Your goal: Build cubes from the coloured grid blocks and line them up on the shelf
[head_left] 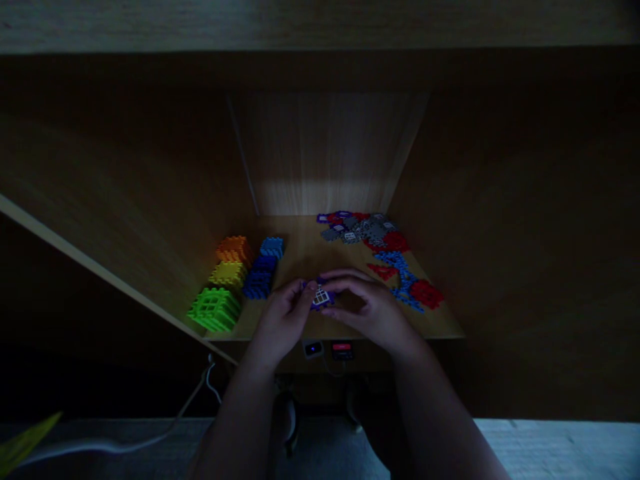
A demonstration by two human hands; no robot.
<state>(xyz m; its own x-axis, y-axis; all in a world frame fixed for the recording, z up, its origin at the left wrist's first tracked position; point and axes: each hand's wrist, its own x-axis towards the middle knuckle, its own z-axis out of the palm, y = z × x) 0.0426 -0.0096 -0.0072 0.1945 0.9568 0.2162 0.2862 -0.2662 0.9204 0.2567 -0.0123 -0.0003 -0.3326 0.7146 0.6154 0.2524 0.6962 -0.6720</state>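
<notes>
Just above the wooden shelf, my left hand (283,317) pinches a purple interlocking plastic tile with a white window-grid insert (321,297), thumb on its face. My right hand (373,307) curves around the tile's right side, fingertips and thumb at its edge. To the left stand stacks of similar toothed tiles: green (215,310), yellow (229,273), orange (235,249), dark blue (259,280) and light blue (272,247). On the right lie loose blue lattice pieces (406,277) and a red triangle (383,271).
A mixed pile of grey, purple and red tiles (367,230) lies at the back right of the shelf (295,233). Wooden side panels enclose both sides. Below the front edge are two small devices, one with a red screen (343,348), and a white cable (100,445) at lower left.
</notes>
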